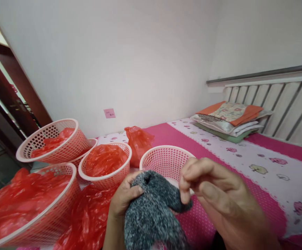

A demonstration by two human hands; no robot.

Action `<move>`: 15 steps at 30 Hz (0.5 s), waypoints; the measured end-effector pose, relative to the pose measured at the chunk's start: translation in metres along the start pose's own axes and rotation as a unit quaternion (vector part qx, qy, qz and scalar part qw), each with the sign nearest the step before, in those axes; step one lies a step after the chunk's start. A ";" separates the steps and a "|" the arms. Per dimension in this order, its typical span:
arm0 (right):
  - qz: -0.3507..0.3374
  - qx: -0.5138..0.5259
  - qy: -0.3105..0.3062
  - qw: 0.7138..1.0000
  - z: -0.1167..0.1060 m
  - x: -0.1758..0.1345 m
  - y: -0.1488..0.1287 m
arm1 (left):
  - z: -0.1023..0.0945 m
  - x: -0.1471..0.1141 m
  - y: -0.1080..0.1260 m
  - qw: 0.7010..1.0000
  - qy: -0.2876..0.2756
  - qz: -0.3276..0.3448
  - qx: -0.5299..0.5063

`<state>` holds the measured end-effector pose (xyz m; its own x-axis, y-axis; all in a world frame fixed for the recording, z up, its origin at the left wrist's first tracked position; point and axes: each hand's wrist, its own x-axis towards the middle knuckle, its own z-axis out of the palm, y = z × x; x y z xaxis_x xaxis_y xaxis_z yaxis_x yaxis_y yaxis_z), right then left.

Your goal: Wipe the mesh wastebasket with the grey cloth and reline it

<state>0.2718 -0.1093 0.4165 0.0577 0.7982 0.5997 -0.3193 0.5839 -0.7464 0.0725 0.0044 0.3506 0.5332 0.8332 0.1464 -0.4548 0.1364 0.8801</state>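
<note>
Leftmost, a wide pink perforated plastic basket (59, 208) is filled with a shiny red plastic bag (23, 201), and behind it a tilted pink plastic basket (74, 147) is seen; its support is partly hidden, so if it were knocked, a slide might be caused. Next, a crumpled red plastic sheet (90, 211) is spread below a round pink basket (119, 173) lined with red plastic; being loose and slippery, it could be snagged by a passing forearm. Near the centre, a dark grey, speckled, knitted fabric piece (151, 208) is gripped at its upper edge by the left hand (126, 196), thumb on top. Because it is held firmly only there, its soft body might be twisted or dropped if that thumb were loosened. Just behind, a pale pink open basket (163, 159) is partly covered. At the right, the right hand (218, 191) is raised with curled fingers, overlapping the fabric's narrow end; whether it is pinched cannot be told, and a stitch could be pulled by a careless tug.
</note>
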 end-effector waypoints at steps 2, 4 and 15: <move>-0.017 -0.028 -0.009 0.999 0.001 -0.003 -0.003 | 0.007 -0.002 0.002 0.999 -0.033 -0.024 0.027; -0.044 -0.110 0.024 0.993 -0.002 -0.004 -0.001 | 0.015 -0.004 0.005 0.998 -0.047 -0.029 0.043; 0.204 -0.284 -0.073 0.934 -0.024 -0.001 0.026 | 0.022 0.008 0.003 0.993 -0.036 0.009 0.112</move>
<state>0.2865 -0.0919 0.3896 -0.1029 0.9666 0.2346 0.2690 0.2541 -0.9290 0.0909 0.0003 0.3643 0.5806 0.7923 0.1878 -0.2992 -0.0069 0.9542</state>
